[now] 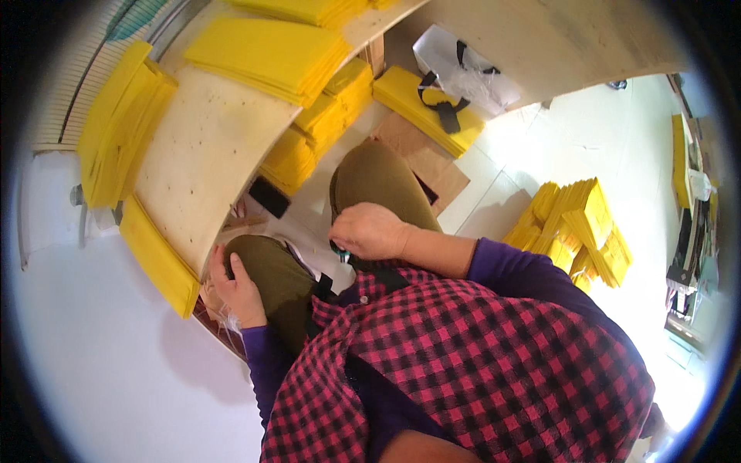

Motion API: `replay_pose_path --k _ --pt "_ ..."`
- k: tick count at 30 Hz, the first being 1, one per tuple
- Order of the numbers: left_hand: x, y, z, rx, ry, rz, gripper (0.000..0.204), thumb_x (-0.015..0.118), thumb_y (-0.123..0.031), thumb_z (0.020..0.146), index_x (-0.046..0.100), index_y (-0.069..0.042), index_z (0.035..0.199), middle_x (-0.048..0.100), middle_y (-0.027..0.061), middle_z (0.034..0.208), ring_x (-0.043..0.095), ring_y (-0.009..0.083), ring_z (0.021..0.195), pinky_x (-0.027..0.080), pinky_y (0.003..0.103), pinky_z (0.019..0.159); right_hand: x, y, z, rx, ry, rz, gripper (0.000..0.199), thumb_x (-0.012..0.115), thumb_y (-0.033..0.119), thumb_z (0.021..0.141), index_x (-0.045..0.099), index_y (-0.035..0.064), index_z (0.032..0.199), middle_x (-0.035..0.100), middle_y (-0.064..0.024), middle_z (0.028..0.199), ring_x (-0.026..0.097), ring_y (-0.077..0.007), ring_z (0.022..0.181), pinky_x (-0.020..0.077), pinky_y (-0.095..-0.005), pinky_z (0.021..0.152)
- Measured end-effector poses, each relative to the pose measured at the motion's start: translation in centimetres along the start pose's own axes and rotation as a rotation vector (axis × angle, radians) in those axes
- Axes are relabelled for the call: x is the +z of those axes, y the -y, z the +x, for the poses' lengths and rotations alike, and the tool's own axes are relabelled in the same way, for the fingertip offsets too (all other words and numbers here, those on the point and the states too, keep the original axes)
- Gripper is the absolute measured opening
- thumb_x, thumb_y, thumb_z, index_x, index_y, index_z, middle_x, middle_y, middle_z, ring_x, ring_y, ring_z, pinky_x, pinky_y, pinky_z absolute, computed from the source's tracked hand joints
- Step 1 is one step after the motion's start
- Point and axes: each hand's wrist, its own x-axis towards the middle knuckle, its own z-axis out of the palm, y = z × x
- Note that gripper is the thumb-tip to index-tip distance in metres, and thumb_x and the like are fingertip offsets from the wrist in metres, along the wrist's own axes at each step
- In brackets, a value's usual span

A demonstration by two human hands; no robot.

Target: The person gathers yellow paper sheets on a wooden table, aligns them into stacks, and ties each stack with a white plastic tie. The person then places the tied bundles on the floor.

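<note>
My left hand [239,292] lies against the outer side of my left knee, its fingers parted and nothing visible in it. Whitish strands, perhaps string or thin plastic [224,318], hang just below it. Over my lap, by my right thigh, my right hand [374,231] is closed in a fist. From its underside pokes a small dark green and shiny metal thing [340,251], mostly hidden by the fingers, so I cannot make out its kind. Ahead of my knees, a pale wooden table [208,147] carries stacks of flat yellow sheets [266,58].
More yellow stacks [297,158] sit beneath the table edge. On the floor ahead lie brown cardboard [417,150] and a yellow pile [405,100] with a white bag with black straps [463,65]. Yellow bundles [571,231] stand at my right. A white wall [100,324] closes the left.
</note>
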Motion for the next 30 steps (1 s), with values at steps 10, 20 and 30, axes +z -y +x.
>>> replay_pose_path --k 10,20,30 --pt "8.2 -2.0 4.3 0.069 0.034 -0.396 0.027 0.055 -0.014 0.088 0.058 0.001 0.111 0.057 0.0157 0.116 0.053 0.0263 0.110 0.038 0.033 0.097 -2.6 -1.0 -1.7 0.103 -0.067 0.001 0.009 0.058 0.017 0.080 0.061 0.0091 0.084 0.059 -0.0116 0.077 0.058 -0.0323 0.077 0.0462 -0.0422 0.069" --pt "6.0 -3.0 1.2 0.344 0.085 -0.278 0.026 0.057 -0.013 0.084 0.059 -0.001 0.107 0.058 0.0171 0.114 0.053 0.0327 0.108 0.039 0.038 0.095 -2.2 0.1 -0.9 0.438 -0.286 0.418 0.015 0.058 0.018 0.087 0.062 0.0039 0.088 0.064 -0.0078 0.084 0.062 -0.0223 0.077 0.0491 -0.0331 0.071" --pt "-1.7 -0.2 -1.9 0.298 -0.033 -0.275 0.025 0.056 -0.010 0.085 0.059 -0.002 0.108 0.057 0.0153 0.117 0.051 0.0293 0.111 0.037 0.037 0.097 -6.5 -5.6 12.0 0.997 -0.872 0.945 0.058 0.063 0.048 0.080 0.047 0.0026 0.113 0.053 -0.0162 0.097 0.055 -0.0220 0.090 0.0458 -0.0352 0.077"
